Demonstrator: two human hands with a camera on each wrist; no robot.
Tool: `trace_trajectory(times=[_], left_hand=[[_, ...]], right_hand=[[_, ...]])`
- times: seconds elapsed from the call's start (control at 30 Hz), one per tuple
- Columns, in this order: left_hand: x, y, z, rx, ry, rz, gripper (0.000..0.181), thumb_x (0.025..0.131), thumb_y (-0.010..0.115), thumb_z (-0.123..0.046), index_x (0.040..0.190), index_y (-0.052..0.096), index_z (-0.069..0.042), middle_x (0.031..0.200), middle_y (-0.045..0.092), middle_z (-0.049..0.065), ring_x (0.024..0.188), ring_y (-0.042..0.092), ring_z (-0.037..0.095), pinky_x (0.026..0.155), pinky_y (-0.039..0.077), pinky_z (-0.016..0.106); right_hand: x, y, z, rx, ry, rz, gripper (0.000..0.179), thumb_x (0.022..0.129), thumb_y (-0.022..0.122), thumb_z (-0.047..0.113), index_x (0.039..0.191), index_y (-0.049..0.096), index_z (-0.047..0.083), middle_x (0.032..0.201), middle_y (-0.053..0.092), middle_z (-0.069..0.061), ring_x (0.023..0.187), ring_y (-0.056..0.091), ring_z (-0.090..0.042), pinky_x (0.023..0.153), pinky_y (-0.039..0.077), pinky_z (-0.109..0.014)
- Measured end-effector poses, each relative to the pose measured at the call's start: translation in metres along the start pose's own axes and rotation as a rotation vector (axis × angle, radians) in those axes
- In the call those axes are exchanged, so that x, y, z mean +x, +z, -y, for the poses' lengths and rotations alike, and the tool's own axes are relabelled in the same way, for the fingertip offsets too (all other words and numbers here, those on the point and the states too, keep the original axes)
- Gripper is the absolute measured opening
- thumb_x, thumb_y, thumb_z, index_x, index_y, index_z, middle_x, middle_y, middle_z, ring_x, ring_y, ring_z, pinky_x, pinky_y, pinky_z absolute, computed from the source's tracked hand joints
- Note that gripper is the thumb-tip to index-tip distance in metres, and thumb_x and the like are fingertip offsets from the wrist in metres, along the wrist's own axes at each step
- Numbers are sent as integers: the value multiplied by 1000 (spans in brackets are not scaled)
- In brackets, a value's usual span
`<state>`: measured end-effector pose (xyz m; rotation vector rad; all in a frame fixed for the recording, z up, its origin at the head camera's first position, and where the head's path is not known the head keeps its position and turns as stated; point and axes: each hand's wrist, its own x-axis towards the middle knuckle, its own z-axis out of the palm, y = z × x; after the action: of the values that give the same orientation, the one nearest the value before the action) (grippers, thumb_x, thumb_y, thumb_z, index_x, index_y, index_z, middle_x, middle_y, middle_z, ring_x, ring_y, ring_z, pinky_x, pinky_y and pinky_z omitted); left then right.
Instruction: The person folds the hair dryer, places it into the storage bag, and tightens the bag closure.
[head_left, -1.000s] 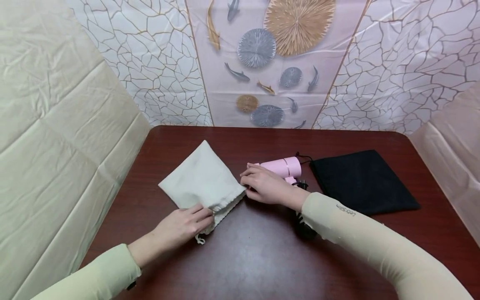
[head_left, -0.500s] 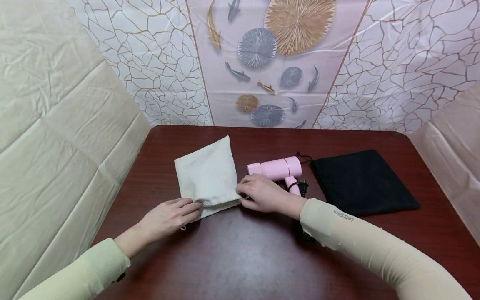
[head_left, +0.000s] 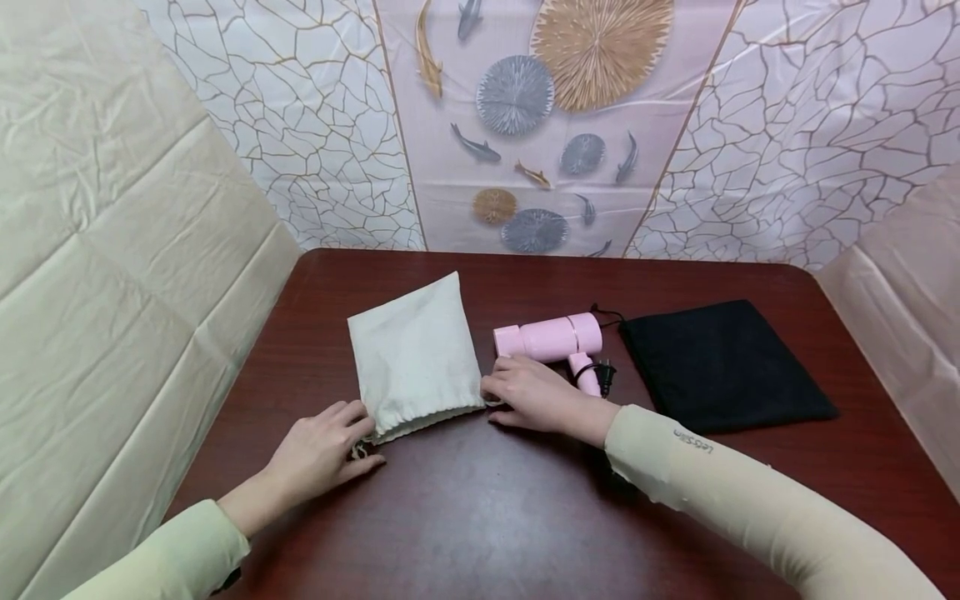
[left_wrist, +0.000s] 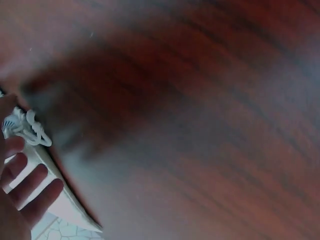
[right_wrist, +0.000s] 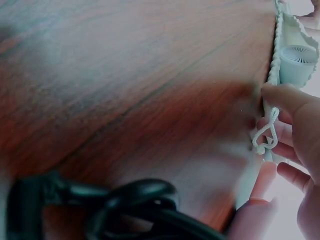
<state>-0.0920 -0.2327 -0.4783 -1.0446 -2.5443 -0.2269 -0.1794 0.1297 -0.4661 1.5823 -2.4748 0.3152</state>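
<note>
A cream drawstring bag (head_left: 416, 358) lies flat left of the table's middle, its mouth toward me. In the right wrist view, a pale cylinder with a round slotted end (right_wrist: 299, 57) shows inside the mouth. My left hand (head_left: 311, 454) is at the mouth's left corner, fingers spread and thumb apart, around a knotted drawstring end (left_wrist: 32, 130). At the right corner is my right hand (head_left: 540, 396), its thumb and fingers apart around a drawstring loop (right_wrist: 268, 132). A pink hair dryer (head_left: 551, 339) lies just beyond that hand.
The dryer's pink handle (head_left: 585, 372) has a black plug (head_left: 606, 377) beside it, and black cable (right_wrist: 145, 205) runs under the right forearm. A black drawstring bag (head_left: 727, 367) lies on the right of the dark red table (head_left: 480, 517). Patterned cloth hangs behind the table.
The cream bag has turned so its mouth faces me and has flattened out. My left hand has moved left and let go of the mouth's edge; my right hand's fingers have loosened.
</note>
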Motion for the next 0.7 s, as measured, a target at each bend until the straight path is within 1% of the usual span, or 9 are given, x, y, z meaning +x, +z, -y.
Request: trace_trajectory(times=[0.13, 0.23, 0.3, 0.37, 0.47, 0.57, 0.7], left_hand=[[-3, 1, 0, 10, -22, 9, 35, 76, 95, -29, 86, 64, -17, 89, 56, -5, 71, 53, 14, 46, 46, 28], [-4, 0, 0, 14, -28, 12, 29, 77, 95, -21, 87, 68, -16, 87, 58, -5, 73, 57, 16, 49, 51, 32], [-4, 0, -1, 19, -36, 25, 26, 77, 94, -20, 88, 71, -16, 87, 60, -4, 75, 59, 17, 51, 53, 33], [-5, -1, -1, 25, -48, 38, 23, 78, 94, -17, 89, 73, -16, 87, 62, -4, 77, 60, 17, 52, 54, 34], [-4, 0, -1, 37, -60, 50, 21, 78, 91, -11, 87, 73, -16, 86, 63, -5, 77, 60, 18, 55, 55, 35], [-3, 0, 0, 53, -45, 51, 21, 79, 88, -4, 84, 71, -15, 84, 63, -4, 75, 59, 20, 57, 56, 36], [-1, -1, 4, 62, 7, 50, 21, 78, 88, -4, 86, 71, -14, 85, 63, -3, 75, 60, 21, 60, 57, 36]], right_hand=[[2, 3, -2, -43, -46, -30, 26, 84, 90, 20, 97, 68, 14, 87, 69, 4, 90, 60, -20, 85, 52, -37], [1, 3, -4, -85, -82, -47, 20, 86, 87, 17, 93, 69, 15, 85, 70, 5, 90, 61, -19, 83, 51, -35], [1, 4, -5, -107, -105, -59, 14, 89, 84, 15, 91, 70, 15, 82, 69, 5, 89, 62, -19, 82, 52, -35], [0, 3, -6, -113, -118, -67, 10, 92, 81, 14, 89, 71, 15, 81, 68, 4, 88, 62, -19, 81, 52, -34], [-2, 1, -8, -90, -114, -74, 6, 94, 79, 12, 91, 75, 15, 82, 69, 4, 88, 62, -19, 82, 53, -35], [-4, -3, -10, -60, -98, -78, 5, 93, 80, 11, 94, 76, 14, 86, 72, 4, 88, 61, -20, 84, 54, -36], [-4, -10, -13, -50, -88, -83, 6, 92, 80, 10, 96, 77, 13, 89, 73, 4, 88, 60, -20, 84, 54, -37]])
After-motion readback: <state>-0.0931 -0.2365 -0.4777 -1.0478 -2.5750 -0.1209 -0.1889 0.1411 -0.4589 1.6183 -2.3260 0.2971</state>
